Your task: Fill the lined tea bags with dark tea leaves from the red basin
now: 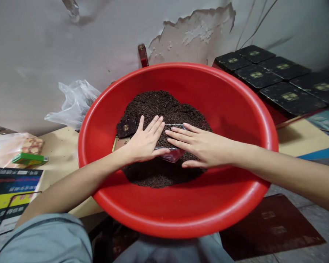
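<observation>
A wide red basin holds a heap of dark loose grains. Amid the heap sits a small box with a reddish side, filled to the top with the same grains. My left hand lies over the box's left part, fingers spread, palm down. From the right, my right hand rests flat on the box's other side, fingers slightly apart. Beside my left hand a dark square lid with a gold mark lies on the grains, above a flat brownish piece.
Several black tins stand at the back right near the wall. Left of the basin are a clear plastic bag, a green box and printed sheets. A dark red sheet lies at the lower right.
</observation>
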Available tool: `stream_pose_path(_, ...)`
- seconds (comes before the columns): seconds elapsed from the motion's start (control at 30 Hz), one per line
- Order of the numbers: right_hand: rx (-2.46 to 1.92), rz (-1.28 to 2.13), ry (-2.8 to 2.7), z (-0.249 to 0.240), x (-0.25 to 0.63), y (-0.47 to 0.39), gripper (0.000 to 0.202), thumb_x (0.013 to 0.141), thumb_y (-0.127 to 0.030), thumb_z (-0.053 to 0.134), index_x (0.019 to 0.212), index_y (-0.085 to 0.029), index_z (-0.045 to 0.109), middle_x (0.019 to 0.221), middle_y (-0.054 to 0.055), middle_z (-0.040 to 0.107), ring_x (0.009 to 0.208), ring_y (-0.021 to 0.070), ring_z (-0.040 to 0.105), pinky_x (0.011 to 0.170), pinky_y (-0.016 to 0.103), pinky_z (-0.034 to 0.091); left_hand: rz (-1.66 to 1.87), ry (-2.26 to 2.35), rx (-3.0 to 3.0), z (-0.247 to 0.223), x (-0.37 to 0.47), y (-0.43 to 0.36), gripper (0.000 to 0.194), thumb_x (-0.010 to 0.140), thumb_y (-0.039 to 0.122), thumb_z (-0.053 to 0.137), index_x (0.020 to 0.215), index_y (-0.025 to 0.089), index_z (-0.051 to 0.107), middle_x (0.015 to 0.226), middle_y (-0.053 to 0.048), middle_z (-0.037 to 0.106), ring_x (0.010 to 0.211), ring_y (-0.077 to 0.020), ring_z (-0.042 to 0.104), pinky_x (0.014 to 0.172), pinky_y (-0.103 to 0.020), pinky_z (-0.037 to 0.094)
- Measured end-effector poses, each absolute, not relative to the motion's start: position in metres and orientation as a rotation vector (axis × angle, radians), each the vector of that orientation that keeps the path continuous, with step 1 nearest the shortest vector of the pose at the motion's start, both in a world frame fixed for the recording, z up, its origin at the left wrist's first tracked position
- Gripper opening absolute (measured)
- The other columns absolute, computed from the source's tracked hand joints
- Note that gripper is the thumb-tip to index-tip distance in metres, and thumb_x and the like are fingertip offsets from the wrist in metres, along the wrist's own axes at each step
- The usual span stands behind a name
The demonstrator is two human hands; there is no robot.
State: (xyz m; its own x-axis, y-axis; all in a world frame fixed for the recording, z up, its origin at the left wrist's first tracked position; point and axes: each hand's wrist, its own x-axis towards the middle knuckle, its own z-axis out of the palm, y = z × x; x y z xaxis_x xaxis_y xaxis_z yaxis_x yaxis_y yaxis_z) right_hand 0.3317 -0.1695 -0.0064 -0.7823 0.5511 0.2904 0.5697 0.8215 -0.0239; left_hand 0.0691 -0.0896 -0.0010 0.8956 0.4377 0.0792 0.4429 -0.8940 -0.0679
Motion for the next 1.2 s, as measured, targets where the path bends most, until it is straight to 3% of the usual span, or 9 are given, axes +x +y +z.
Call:
stream_pose_path(0.17,-1.044,-0.026,-2.536,-0.008,0.341,-0.162,0.078,0.102,-0.047,0.058,0.165,-0.008,0.032,0.169,0.027,0.031,0.159,0.0357,0.032,0.126,0.062,0.034,-0.255,-0.654,-2.939,0.007,0.072,-0.095,0.092,0.104,0.07,0.039,0.168,0.008,0.019,0.172,-0.029,0.021,0.164,-0.0401,0.016,0.128,-0.071,0.001)
stream_pose_path(0.23,-1.066,0.005,-2.557,-0.012,0.345,-0.159,0.08,0.104,-0.046,0.054,0.167,-0.005,0.026,0.167,0.029,0.032,0.158,0.0361,0.034,0.124,0.063,0.036,-0.232,-0.58,-2.939,0.01,0.074,-0.102,0.087,0.106,0.066,0.037,0.167,0.006,0.022,0.172,-0.028,0.026,0.164,-0.0375,0.018,0.13,-0.067,0.003)
stream_pose_path(0.4,-0.988,-0.068,-2.616,-0.015,0.346,-0.164,0.067,0.103,-0.039,0.057,0.162,-0.009,0.042,0.16,0.025,0.048,0.153,0.0359,0.044,0.125,0.066,0.033,-0.048,-0.508,-2.943,0.008,0.077,-0.115,0.085,0.107,0.063,0.038,0.163,-0.001,0.03,0.17,-0.029,0.028,0.164,-0.0352,0.02,0.132,-0.058,0.013)
stream_pose_path(0.6,-0.949,-0.131,-2.592,-0.007,0.344,-0.173,0.056,0.099,-0.035,0.063,0.151,-0.013,0.058,0.152,0.022,0.059,0.147,0.0348,0.053,0.124,0.063,0.036,-0.117,-0.723,-2.952,0.004,0.075,-0.104,0.089,0.105,0.065,0.041,0.165,0.001,0.028,0.171,-0.03,0.025,0.164,-0.0368,0.015,0.131,-0.061,0.012)
stream_pose_path(0.7,-0.886,-0.136,-2.66,-0.006,0.34,-0.174,0.058,0.097,-0.038,0.067,0.149,-0.015,0.06,0.158,0.023,0.052,0.148,0.0367,0.051,0.122,0.065,0.038,-0.038,-0.781,-3.018,0.0,0.076,-0.101,0.083,0.107,0.064,0.038,0.166,0.007,0.029,0.173,-0.026,0.024,0.165,-0.0361,0.013,0.13,-0.065,0.015)
stream_pose_path(0.8,-0.839,-0.145,-2.715,-0.006,0.335,-0.175,0.059,0.097,-0.039,0.068,0.151,-0.017,0.059,0.161,0.021,0.049,0.149,0.0362,0.05,0.123,0.065,0.036,0.028,-0.834,-3.043,-0.002,0.077,-0.102,0.082,0.108,0.062,0.038,0.166,0.005,0.029,0.174,-0.026,0.021,0.165,-0.0359,0.01,0.129,-0.068,0.014)
stream_pose_path(1.03,-0.837,-0.054,-2.748,-0.012,0.336,-0.175,0.065,0.102,-0.043,0.059,0.158,-0.011,0.048,0.16,0.022,0.05,0.151,0.0362,0.047,0.125,0.066,0.033,0.004,-0.862,-3.115,-0.002,0.077,-0.103,0.067,0.111,0.052,0.034,0.165,0.012,0.033,0.175,-0.022,0.021,0.166,-0.0348,0.005,0.128,-0.071,0.009)
stream_pose_path(1.13,-0.881,0.088,-2.635,-0.014,0.339,-0.174,0.065,0.102,-0.044,0.058,0.162,-0.019,0.045,0.164,0.018,0.046,0.156,0.0354,0.038,0.127,0.066,0.029,-0.195,-1.016,-3.182,-0.008,0.073,-0.088,0.065,0.111,0.054,0.029,0.166,0.02,0.033,0.177,-0.018,0.019,0.166,-0.0328,0.009,0.128,-0.068,0.017)
stream_pose_path(1.2,-1.022,0.285,-2.404,-0.016,0.342,-0.169,0.07,0.102,-0.046,0.058,0.166,-0.026,0.037,0.169,0.016,0.039,0.158,0.0346,0.036,0.126,0.063,0.035,-0.455,-1.292,-3.208,-0.014,0.069,-0.073,0.066,0.109,0.06,0.025,0.163,0.023,0.036,0.175,-0.019,0.028,0.163,-0.0314,0.025,0.125,-0.06,0.032)
